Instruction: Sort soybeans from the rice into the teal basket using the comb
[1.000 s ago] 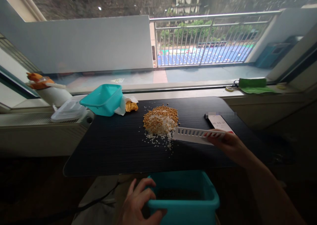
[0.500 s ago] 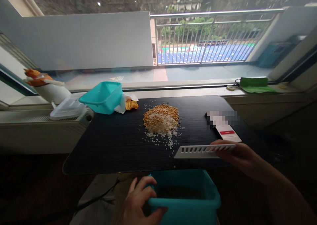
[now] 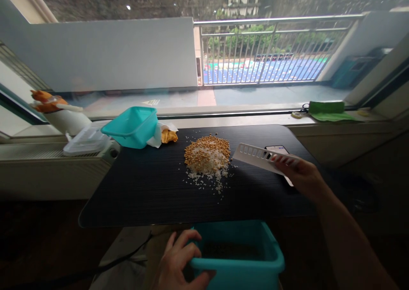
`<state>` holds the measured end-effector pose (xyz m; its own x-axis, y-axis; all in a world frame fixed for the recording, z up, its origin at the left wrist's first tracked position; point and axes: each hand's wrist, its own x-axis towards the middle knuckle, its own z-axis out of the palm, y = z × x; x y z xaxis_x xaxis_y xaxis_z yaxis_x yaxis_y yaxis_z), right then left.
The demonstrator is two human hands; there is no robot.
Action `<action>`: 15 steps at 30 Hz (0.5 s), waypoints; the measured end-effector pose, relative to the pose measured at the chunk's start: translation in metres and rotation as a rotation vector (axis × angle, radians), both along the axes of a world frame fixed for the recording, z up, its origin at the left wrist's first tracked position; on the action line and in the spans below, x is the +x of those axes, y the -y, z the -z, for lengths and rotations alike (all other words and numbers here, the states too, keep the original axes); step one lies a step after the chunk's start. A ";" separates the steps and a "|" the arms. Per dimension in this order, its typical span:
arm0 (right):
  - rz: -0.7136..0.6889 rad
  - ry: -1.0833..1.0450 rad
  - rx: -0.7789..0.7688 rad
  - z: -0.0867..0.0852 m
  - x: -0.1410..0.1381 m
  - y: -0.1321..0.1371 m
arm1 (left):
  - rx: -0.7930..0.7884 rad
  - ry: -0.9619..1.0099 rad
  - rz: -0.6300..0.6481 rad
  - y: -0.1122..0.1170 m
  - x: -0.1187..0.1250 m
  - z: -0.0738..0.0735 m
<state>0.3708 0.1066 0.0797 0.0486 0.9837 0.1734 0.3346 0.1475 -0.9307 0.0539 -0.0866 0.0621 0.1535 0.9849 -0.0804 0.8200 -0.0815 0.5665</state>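
Observation:
A heap of yellow soybeans mixed with white rice lies in the middle of the dark table; loose grains are strewn on its near side. My right hand grips a white slotted plastic strip, its free end just right of the heap. Below the table's near edge, my left hand is closed on the rim of a turquoise plastic bin, thumb outside and fingers over the edge. Dark contents show dimly at the bin's bottom.
A second turquoise bin sits tilted at the table's back left, beside an orange cloth. The phone lies partly behind the strip. A clear lid rests on the left sill; a green cloth lies on the right sill.
My right hand has raised the slotted strip from the table's near edge and moved it farther away, beside the heap. My left hand and the near bin stay almost where they were.

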 end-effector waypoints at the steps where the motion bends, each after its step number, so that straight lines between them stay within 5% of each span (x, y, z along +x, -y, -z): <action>1: -0.014 0.005 0.016 0.002 0.000 -0.006 | -0.001 -0.002 -0.003 0.000 0.000 -0.001; 6: -0.071 0.042 -0.001 0.005 0.005 -0.018 | -0.023 0.006 -0.010 0.000 0.001 -0.003; 15: -0.031 -0.067 -0.111 -0.012 0.015 0.015 | -0.019 0.020 -0.011 -0.004 0.004 0.000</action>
